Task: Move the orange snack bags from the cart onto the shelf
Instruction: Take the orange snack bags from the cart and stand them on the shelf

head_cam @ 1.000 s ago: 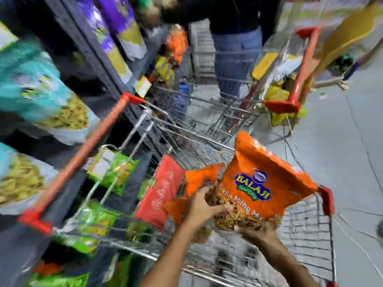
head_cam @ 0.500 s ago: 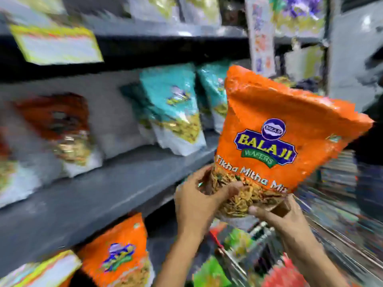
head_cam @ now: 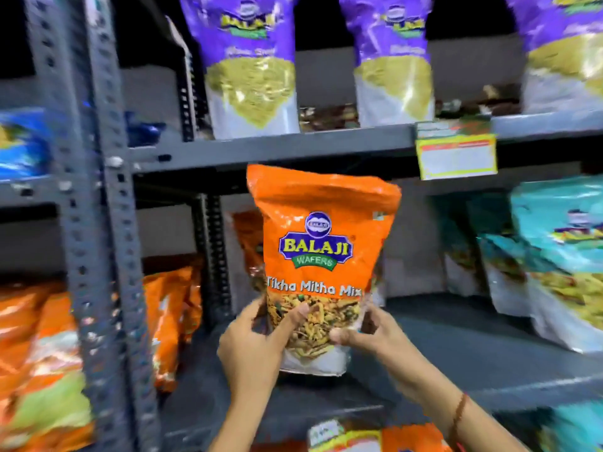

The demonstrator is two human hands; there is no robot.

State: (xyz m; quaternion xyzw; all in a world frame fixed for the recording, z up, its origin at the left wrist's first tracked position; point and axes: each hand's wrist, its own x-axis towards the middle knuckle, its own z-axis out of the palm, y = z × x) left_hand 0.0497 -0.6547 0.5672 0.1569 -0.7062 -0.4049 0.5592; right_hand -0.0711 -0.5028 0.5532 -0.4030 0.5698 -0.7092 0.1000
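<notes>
An orange Balaji Tikha Mitha Mix snack bag stands upright in front of me, held at its lower corners by both hands. My left hand grips the bottom left, my right hand the bottom right. The bag hovers just above the grey middle shelf, over a bare stretch of it. Another orange bag stands behind it at the back of that shelf. The cart is out of view.
Teal bags fill the shelf's right side. Purple bags stand on the shelf above, with a yellow price tag on its edge. A grey perforated upright rises at left, with more orange bags beyond it and below.
The bag rose out of the cart and swung to face the shelf. It was tilted before and now stands upright and centred over the middle shelf, both hands still on it.
</notes>
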